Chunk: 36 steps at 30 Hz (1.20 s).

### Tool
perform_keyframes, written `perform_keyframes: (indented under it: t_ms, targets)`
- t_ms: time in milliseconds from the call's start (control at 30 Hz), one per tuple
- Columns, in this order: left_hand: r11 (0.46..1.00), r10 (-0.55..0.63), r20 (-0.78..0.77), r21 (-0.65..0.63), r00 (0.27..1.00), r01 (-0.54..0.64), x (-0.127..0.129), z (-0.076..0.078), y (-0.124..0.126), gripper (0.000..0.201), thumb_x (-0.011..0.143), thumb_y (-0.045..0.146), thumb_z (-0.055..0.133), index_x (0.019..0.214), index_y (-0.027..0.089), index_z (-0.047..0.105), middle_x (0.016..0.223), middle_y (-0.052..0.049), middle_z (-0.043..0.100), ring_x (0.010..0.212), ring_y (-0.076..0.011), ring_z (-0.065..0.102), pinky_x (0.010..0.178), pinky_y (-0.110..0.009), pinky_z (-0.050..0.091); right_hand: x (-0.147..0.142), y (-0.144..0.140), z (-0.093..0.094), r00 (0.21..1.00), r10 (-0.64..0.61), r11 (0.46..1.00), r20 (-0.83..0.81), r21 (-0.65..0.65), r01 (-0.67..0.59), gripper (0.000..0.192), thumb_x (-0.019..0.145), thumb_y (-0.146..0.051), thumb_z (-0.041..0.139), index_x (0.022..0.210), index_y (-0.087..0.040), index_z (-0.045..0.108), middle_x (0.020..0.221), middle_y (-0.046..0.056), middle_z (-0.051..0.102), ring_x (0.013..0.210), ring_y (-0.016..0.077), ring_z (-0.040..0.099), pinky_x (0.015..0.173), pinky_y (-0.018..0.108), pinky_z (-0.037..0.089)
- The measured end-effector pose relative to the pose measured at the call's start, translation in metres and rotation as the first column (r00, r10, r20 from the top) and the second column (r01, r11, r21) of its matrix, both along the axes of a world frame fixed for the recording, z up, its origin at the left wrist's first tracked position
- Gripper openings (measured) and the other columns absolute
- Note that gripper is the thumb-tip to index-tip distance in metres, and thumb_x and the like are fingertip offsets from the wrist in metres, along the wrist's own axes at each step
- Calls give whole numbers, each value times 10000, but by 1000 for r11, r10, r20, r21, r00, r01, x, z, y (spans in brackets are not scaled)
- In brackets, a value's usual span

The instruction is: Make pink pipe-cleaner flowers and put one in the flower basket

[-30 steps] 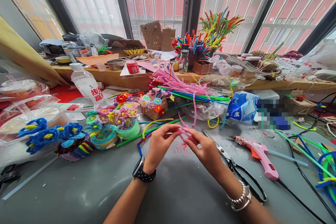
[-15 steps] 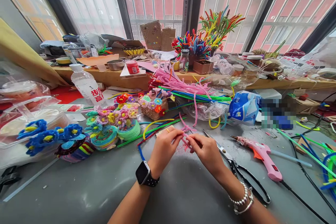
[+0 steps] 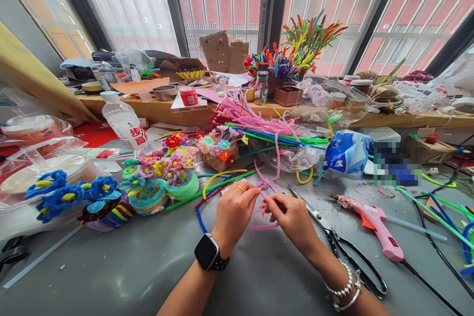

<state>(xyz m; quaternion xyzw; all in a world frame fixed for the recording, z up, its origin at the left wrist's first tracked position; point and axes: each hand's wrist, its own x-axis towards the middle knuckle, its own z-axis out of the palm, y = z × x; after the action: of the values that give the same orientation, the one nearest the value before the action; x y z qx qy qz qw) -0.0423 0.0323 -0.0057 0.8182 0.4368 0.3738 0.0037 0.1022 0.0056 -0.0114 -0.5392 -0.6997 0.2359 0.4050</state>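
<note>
My left hand (image 3: 234, 213), with a watch on its wrist, pinches a thin pink pipe cleaner (image 3: 263, 227) between thumb and fingers. Close beside it, my right hand (image 3: 294, 217) pinches the same pink piece; the fingertips nearly meet and hide most of it. A pink length shows below the fingers, running between the two hands. Loose pink pipe cleaners (image 3: 277, 158) lie just beyond the fingertips. Small red bits (image 3: 259, 211) are scattered on the table under my hands. Scissors (image 3: 328, 227) with black handles lie partly open to the right of my right hand.
At the right rests a pink glue gun (image 3: 379, 227) with its cord. Pipe-cleaner flower pots (image 3: 181, 185) and blue flowers (image 3: 66, 195) stand at the left, near a water bottle (image 3: 124, 121). Behind are a pink pipe-cleaner bundle (image 3: 244, 113) and a blue tissue pack (image 3: 348, 153).
A pink length now shows below my fingers, where bare table was seen before. Both hands keep their pinch at nearly the same spot; the view has shifted slightly.
</note>
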Motion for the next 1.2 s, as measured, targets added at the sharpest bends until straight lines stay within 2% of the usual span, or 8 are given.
perform_keyframes:
  t_ms: [233, 533, 700, 767, 867, 933, 1000, 1200]
  targets:
    - [999, -42, -63, -20, 997, 41, -3, 0, 4, 164, 786, 182, 479, 803, 199, 641, 785, -34, 647, 780, -170, 542, 688, -291, 441, 3, 2, 0, 999, 17, 1000, 48, 6, -17, 258, 840, -269, 402, 695, -180, 595, 578, -4, 610, 478, 106, 564, 472, 192, 413]
    - [928, -333, 92, -143, 939, 343, -19, 8, 14, 177, 793, 206, 482, 741, 220, 652, 740, -22, 656, 725, -136, 566, 723, -281, 446, 16, 4, 19, 973, 220, 966, -76, -123, -228, 277, 826, -314, 427, 690, -169, 621, 577, -8, 623, 468, 93, 563, 465, 180, 421]
    - [914, -173, 376, -283, 911, 290, -14, 10, 11, 198, 745, 306, 549, 902, 205, 613, 845, -43, 638, 792, -153, 579, 740, -282, 458, 17, 4, 19, 985, 55, 994, -163, -86, -69, 286, 819, -362, 433, 744, -165, 625, 517, -14, 577, 415, 88, 497, 429, 183, 395]
    - [837, -139, 480, -410, 866, 361, -9, 9, 8, 319, 742, 343, 541, 1018, 184, 558, 932, -72, 620, 803, -159, 586, 695, -275, 478, 17, 4, 17, 981, -29, 999, -194, -43, 21, 276, 817, -366, 436, 765, -166, 619, 523, -11, 575, 423, 93, 485, 438, 189, 393]
    - [602, -206, 541, -587, 815, 542, -2, 9, 3, 328, 752, 355, 513, 1010, 158, 556, 876, -82, 631, 717, -154, 607, 602, -254, 488, 17, 3, 16, 965, -118, 993, -235, -10, 119, 269, 819, -367, 431, 753, -170, 601, 556, -4, 585, 430, 97, 492, 448, 197, 398]
    - [510, -220, 559, -633, 799, 583, 3, 8, -2, 291, 734, 320, 540, 976, 161, 570, 781, -55, 642, 677, -149, 616, 600, -250, 488, 17, 3, 16, 963, -142, 989, -231, 11, 148, 264, 818, -365, 432, 733, -173, 592, 577, -3, 591, 439, 97, 502, 460, 199, 402]
    - [528, -192, 571, -625, 798, 575, 7, 7, -5, 236, 721, 276, 557, 929, 168, 585, 741, -36, 640, 663, -145, 620, 612, -249, 492, 17, 4, 16, 964, -142, 988, -223, 27, 152, 257, 817, -359, 436, 731, -175, 593, 588, -5, 594, 446, 96, 507, 473, 200, 405]
    - [705, -144, 544, -530, 826, 472, 9, 6, -4, 168, 709, 250, 576, 857, 172, 599, 816, -47, 625, 726, -151, 601, 666, -270, 502, 16, 5, 13, 947, -121, 992, -297, 3, 128, 245, 813, -336, 452, 938, -178, 592, 609, -1, 606, 497, 110, 533, 509, 209, 435]
